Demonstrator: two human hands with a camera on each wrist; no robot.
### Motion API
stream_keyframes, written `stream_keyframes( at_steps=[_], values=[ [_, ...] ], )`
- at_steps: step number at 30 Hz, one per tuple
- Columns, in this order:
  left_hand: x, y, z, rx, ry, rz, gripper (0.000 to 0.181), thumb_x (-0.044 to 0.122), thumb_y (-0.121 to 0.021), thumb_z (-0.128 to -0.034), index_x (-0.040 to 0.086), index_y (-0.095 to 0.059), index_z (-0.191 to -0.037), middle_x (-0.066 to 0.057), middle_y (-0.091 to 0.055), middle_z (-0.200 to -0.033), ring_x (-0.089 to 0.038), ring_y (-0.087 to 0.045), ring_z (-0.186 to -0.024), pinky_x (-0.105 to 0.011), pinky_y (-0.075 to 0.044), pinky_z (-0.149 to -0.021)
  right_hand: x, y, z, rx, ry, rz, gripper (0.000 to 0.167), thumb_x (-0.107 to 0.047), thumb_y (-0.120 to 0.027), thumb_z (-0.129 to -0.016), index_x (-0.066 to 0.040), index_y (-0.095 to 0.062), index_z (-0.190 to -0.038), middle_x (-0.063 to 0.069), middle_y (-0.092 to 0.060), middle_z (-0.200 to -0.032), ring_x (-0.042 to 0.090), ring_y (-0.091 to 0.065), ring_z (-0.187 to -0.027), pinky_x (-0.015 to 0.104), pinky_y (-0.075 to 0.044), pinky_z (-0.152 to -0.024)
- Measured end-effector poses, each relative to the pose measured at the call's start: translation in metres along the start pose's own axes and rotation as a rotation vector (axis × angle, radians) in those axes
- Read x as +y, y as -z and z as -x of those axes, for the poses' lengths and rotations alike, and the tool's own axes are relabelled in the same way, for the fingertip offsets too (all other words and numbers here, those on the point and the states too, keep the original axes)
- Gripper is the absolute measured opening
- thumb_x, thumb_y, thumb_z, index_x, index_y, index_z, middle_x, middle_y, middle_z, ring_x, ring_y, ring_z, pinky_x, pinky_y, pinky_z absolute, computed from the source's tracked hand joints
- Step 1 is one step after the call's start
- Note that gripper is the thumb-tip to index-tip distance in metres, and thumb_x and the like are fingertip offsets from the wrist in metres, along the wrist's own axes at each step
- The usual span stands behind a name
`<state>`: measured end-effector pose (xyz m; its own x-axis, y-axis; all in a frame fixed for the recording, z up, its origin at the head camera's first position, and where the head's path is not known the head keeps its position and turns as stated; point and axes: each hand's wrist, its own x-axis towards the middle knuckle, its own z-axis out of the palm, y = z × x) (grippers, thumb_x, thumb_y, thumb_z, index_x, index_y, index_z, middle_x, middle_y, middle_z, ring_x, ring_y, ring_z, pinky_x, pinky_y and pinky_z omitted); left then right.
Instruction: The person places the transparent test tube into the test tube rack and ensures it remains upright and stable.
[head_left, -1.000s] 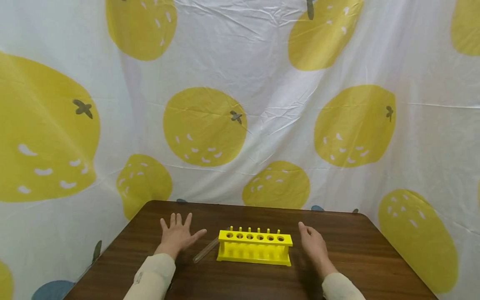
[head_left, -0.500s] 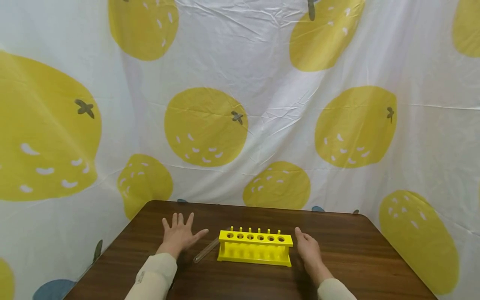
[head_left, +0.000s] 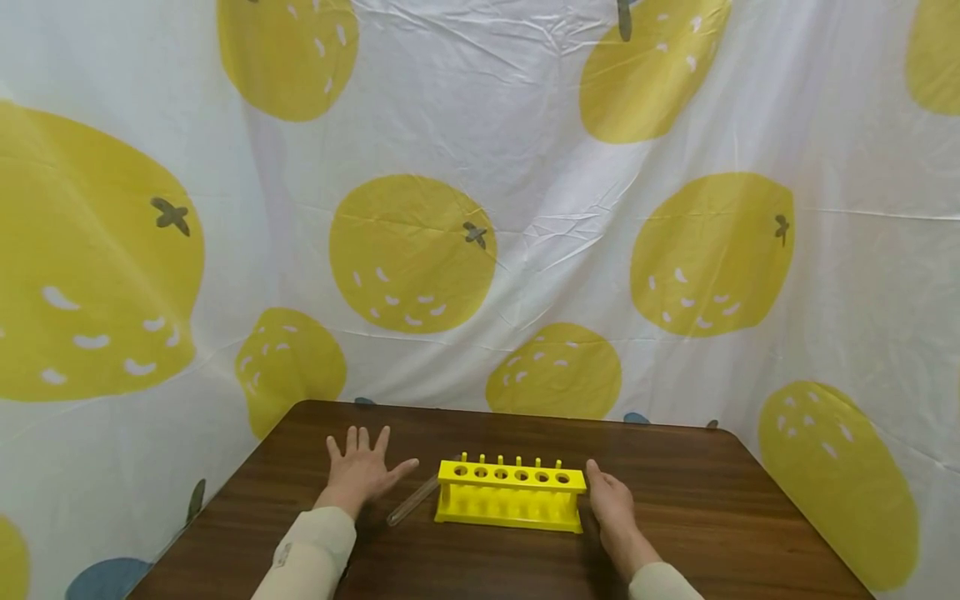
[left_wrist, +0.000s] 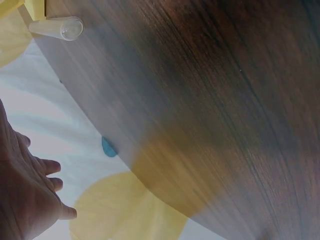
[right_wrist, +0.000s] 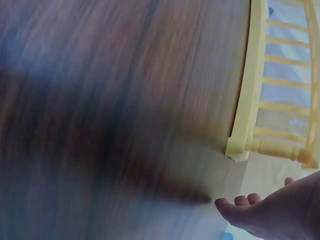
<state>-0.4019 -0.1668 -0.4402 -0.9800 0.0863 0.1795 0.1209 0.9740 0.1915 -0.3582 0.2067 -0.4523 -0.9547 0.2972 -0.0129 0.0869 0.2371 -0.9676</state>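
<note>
A yellow test tube rack (head_left: pixel 510 479) with a row of holes and upright pegs stands mid-table in the head view. Beside its left end a clear glass test tube (head_left: pixel 412 502) lies slantwise, its far end partly hidden by the rack. Left of the tube my left hand (head_left: pixel 357 477) is spread, palm down, fingers straight, holding nothing. Close to the rack's right end is my right hand (head_left: pixel 615 504), thumb side up and holding nothing. In the right wrist view a small gap shows between its fingers (right_wrist: pixel 240 207) and the rack (right_wrist: pixel 245 100).
The dark wooden table (head_left: pixel 720 517) has rounded far corners. Behind and on both sides hangs a white curtain (head_left: pixel 555 192) printed with yellow fruit. Pale sleeves (head_left: pixel 311 550) cover the forearms.
My right hand has moved left and slightly nearer, closer to the rack's right end. My left hand, the rack and the test tube stay in place.
</note>
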Motion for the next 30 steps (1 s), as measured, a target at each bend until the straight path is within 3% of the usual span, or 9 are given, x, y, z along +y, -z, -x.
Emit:
stream_keyframes(
  at_steps=[10, 17, 24, 30],
  values=[
    [0.002, 0.000, 0.000, -0.003, -0.001, -0.002, 0.091, 0.072, -0.041, -0.0933, 0.006, -0.032, -0.155, -0.037, -0.024, -0.153, -0.053, -0.013, -0.144, -0.073, 0.001, -0.109, -0.001, -0.010, 0.005, 0.030, -0.032, -0.071, 0.073, -0.045, -0.040, -0.105, 0.019, -0.040, -0.139, 0.039, -0.035, -0.145, 0.052, -0.031, -0.135, 0.058, -0.026, -0.112],
    [0.004, 0.001, 0.001, -0.003, -0.006, -0.005, 0.091, 0.072, -0.041, -0.0933, 0.006, -0.031, -0.155, -0.037, -0.024, -0.153, -0.052, -0.013, -0.144, -0.073, 0.001, -0.109, -0.002, -0.014, 0.008, 0.059, -0.041, -0.124, 0.066, -0.040, -0.044, -0.104, 0.019, -0.046, -0.135, 0.037, -0.043, -0.137, 0.047, -0.042, -0.124, 0.056, -0.035, -0.106],
    [0.006, 0.001, 0.002, 0.002, -0.006, -0.008, 0.091, 0.072, -0.042, -0.0929, 0.007, -0.033, -0.155, -0.037, -0.025, -0.153, -0.052, -0.014, -0.144, -0.073, 0.000, -0.109, -0.001, -0.016, 0.007, 0.069, -0.084, -0.147, 0.066, -0.038, -0.044, -0.105, 0.017, -0.042, -0.139, 0.037, -0.038, -0.143, 0.049, -0.036, -0.132, 0.056, -0.029, -0.111],
    [0.007, 0.000, 0.001, 0.009, -0.011, -0.006, 0.090, 0.072, -0.043, -0.0929, 0.006, -0.034, -0.154, -0.037, -0.026, -0.152, -0.053, -0.016, -0.144, -0.073, 0.000, -0.109, -0.002, -0.017, 0.009, 0.088, -0.084, -0.166, 0.063, -0.037, -0.046, -0.103, 0.017, -0.046, -0.136, 0.036, -0.042, -0.140, 0.045, -0.040, -0.126, 0.055, -0.032, -0.109]
  ],
)
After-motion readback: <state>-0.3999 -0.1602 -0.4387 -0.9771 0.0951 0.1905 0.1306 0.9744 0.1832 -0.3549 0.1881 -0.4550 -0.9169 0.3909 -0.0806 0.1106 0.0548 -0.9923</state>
